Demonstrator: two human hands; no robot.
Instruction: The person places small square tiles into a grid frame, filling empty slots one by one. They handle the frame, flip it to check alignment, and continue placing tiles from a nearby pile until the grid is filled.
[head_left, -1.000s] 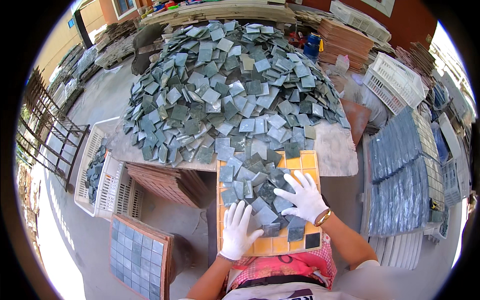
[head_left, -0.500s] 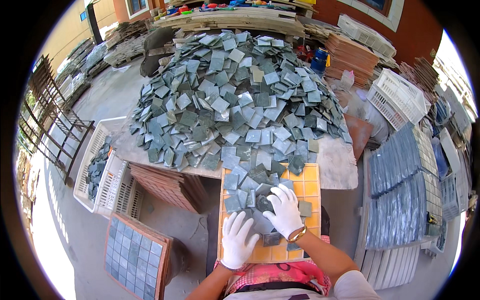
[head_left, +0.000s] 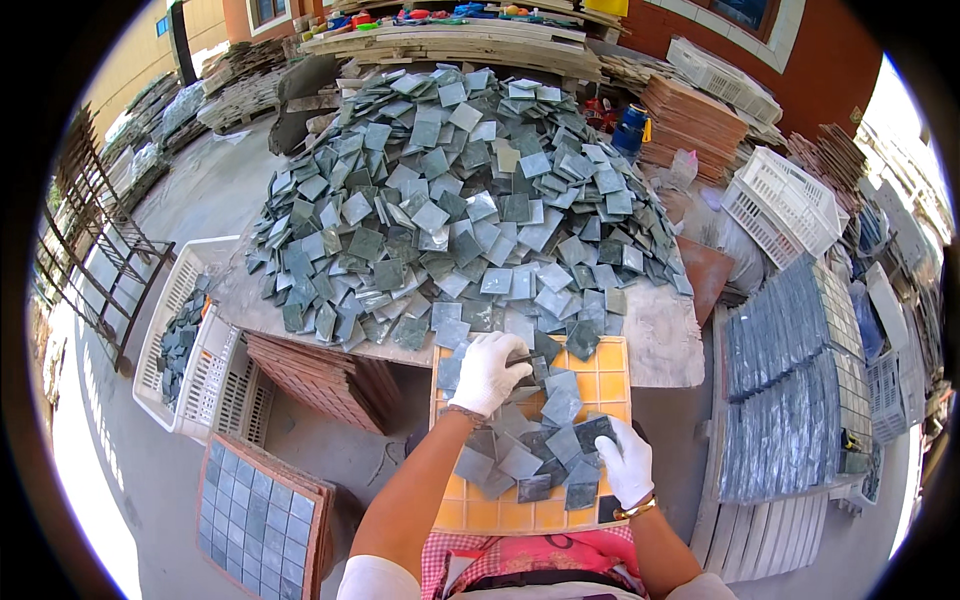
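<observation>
Gloved hands spreading grey-green square stone tiles (head_left: 535, 450) over an orange gridded plastic tray (head_left: 590, 385).
Left hand (head_left: 488, 372) pinches one tile; right hand (head_left: 625, 462) lies flat, fingers spread. Best nudge tiles gently into cells.

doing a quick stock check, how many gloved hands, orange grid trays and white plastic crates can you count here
gloved hands: 2, the left hand and the right hand
orange grid trays: 1, the orange grid tray under the loose grey tiles
white plastic crates: 3 clearly seen
total: 6
</observation>
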